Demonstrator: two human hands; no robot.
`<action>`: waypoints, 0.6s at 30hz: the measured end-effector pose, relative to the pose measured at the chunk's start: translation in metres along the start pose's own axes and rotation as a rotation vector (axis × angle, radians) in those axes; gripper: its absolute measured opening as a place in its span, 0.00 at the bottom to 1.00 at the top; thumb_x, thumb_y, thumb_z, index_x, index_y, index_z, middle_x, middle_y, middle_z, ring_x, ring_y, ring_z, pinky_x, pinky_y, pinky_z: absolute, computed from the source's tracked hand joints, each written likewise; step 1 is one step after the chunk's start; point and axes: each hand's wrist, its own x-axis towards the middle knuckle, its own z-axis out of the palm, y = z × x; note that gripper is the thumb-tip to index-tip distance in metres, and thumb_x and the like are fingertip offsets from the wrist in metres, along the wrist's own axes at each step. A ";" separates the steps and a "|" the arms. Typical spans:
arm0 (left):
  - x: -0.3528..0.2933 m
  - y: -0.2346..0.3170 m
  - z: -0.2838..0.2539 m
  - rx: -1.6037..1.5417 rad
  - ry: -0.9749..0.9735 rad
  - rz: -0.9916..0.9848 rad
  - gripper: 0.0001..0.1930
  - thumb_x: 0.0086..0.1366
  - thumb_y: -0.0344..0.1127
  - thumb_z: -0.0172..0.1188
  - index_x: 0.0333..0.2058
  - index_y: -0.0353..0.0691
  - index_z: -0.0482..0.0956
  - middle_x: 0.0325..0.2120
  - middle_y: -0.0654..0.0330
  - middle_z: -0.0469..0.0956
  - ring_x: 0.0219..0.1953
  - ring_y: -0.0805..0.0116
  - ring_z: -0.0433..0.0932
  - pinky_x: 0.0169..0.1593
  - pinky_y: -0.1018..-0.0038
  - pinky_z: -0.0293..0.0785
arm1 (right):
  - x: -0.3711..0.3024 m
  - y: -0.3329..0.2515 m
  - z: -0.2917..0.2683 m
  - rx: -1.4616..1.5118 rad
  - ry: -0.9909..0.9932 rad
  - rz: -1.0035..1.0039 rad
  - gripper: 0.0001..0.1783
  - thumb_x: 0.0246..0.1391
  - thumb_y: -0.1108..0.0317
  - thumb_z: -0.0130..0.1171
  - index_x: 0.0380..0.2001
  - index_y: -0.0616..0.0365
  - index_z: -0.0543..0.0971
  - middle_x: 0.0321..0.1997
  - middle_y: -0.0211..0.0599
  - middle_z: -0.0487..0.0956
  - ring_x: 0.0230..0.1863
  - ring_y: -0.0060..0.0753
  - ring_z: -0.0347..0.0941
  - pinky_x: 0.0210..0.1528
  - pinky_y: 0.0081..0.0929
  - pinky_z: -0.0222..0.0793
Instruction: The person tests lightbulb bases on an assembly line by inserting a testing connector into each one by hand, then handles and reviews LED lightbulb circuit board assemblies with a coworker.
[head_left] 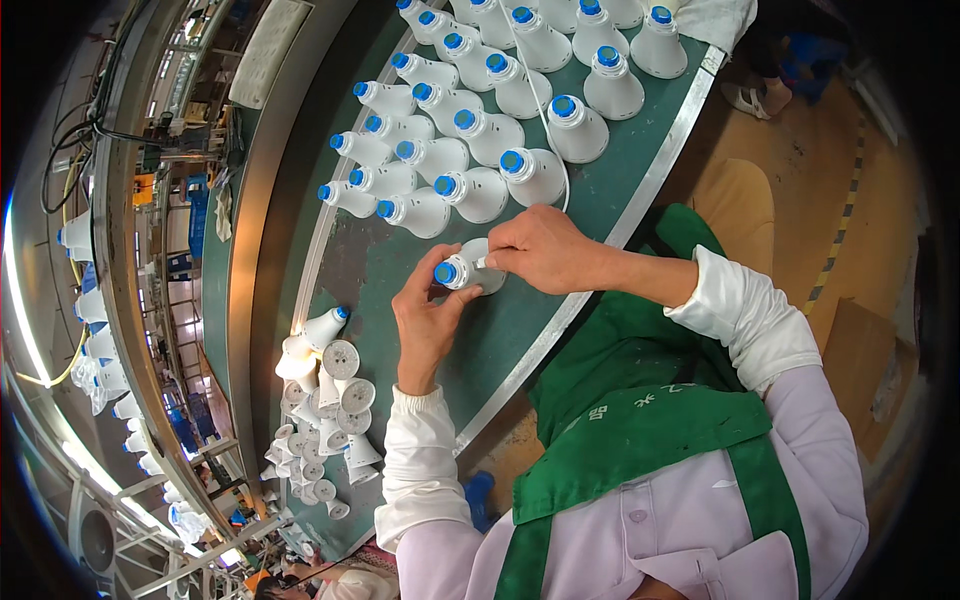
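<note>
My left hand (425, 320) cups a white cone-shaped bulb housing with a blue cap (458, 271) from below, on the green worktable (520, 330). My right hand (540, 248) presses on the same housing from the right, fingertips at its side. Both hands hold this one piece. Just beyond it, several identical white housings with blue caps (470, 135) stand in rows across the table. A thin white cord (545, 120) runs over them toward my right hand.
A pile of white housings and round grey-white discs (325, 400) lies at the table's left end. The table's metal rim (590, 290) curves in front of my green apron (640, 420). More housings hang on a rack (95, 330) at far left.
</note>
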 end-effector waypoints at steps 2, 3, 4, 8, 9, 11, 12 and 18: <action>0.001 0.002 0.000 -0.005 -0.002 -0.006 0.25 0.45 0.22 0.66 0.46 0.35 0.73 0.39 0.57 0.78 0.37 0.72 0.77 0.41 0.75 0.76 | -0.001 0.007 0.005 -0.029 0.017 -0.041 0.13 0.48 0.61 0.54 0.21 0.60 0.77 0.19 0.47 0.74 0.25 0.52 0.71 0.30 0.43 0.64; 0.002 0.003 0.000 -0.005 -0.007 -0.005 0.25 0.45 0.22 0.66 0.46 0.35 0.73 0.40 0.57 0.77 0.37 0.72 0.76 0.41 0.76 0.76 | -0.001 0.009 0.007 -0.058 0.036 -0.084 0.12 0.48 0.62 0.55 0.21 0.60 0.76 0.16 0.46 0.72 0.22 0.50 0.69 0.27 0.40 0.63; 0.002 0.002 0.000 -0.005 -0.013 -0.006 0.25 0.45 0.22 0.67 0.45 0.34 0.73 0.40 0.57 0.77 0.37 0.72 0.76 0.41 0.76 0.76 | -0.001 0.006 0.005 -0.058 0.032 -0.081 0.12 0.48 0.62 0.55 0.21 0.60 0.76 0.16 0.46 0.72 0.22 0.50 0.69 0.27 0.40 0.63; 0.004 -0.002 0.000 -0.027 -0.015 0.035 0.25 0.45 0.22 0.67 0.45 0.35 0.73 0.40 0.58 0.77 0.37 0.72 0.76 0.40 0.76 0.76 | 0.001 -0.003 -0.003 -0.106 -0.088 -0.027 0.14 0.49 0.61 0.52 0.19 0.60 0.77 0.20 0.49 0.75 0.28 0.56 0.72 0.33 0.48 0.65; 0.004 -0.002 -0.002 0.003 -0.033 0.022 0.25 0.45 0.22 0.67 0.46 0.34 0.73 0.42 0.58 0.77 0.38 0.73 0.76 0.42 0.76 0.75 | 0.002 -0.003 -0.002 -0.073 -0.072 -0.011 0.14 0.49 0.62 0.51 0.19 0.60 0.76 0.20 0.49 0.75 0.28 0.56 0.71 0.33 0.48 0.64; 0.003 -0.002 -0.002 0.031 -0.047 0.000 0.26 0.46 0.22 0.67 0.46 0.33 0.72 0.44 0.59 0.76 0.40 0.73 0.75 0.44 0.77 0.75 | 0.005 -0.005 -0.001 -0.083 -0.088 -0.016 0.14 0.49 0.62 0.51 0.19 0.61 0.76 0.20 0.49 0.75 0.28 0.56 0.71 0.33 0.48 0.64; 0.004 -0.002 -0.001 0.029 -0.039 0.026 0.26 0.45 0.22 0.67 0.46 0.35 0.73 0.42 0.58 0.77 0.38 0.72 0.76 0.41 0.76 0.75 | 0.006 -0.005 -0.001 -0.095 -0.097 -0.022 0.14 0.49 0.62 0.51 0.19 0.61 0.76 0.21 0.49 0.75 0.28 0.56 0.71 0.32 0.49 0.64; 0.006 -0.008 -0.002 0.063 -0.043 0.095 0.25 0.44 0.23 0.67 0.45 0.36 0.74 0.39 0.57 0.78 0.36 0.71 0.77 0.38 0.76 0.75 | 0.006 -0.001 0.005 -0.207 -0.008 -0.094 0.12 0.49 0.62 0.54 0.19 0.60 0.75 0.17 0.47 0.73 0.24 0.53 0.70 0.29 0.45 0.62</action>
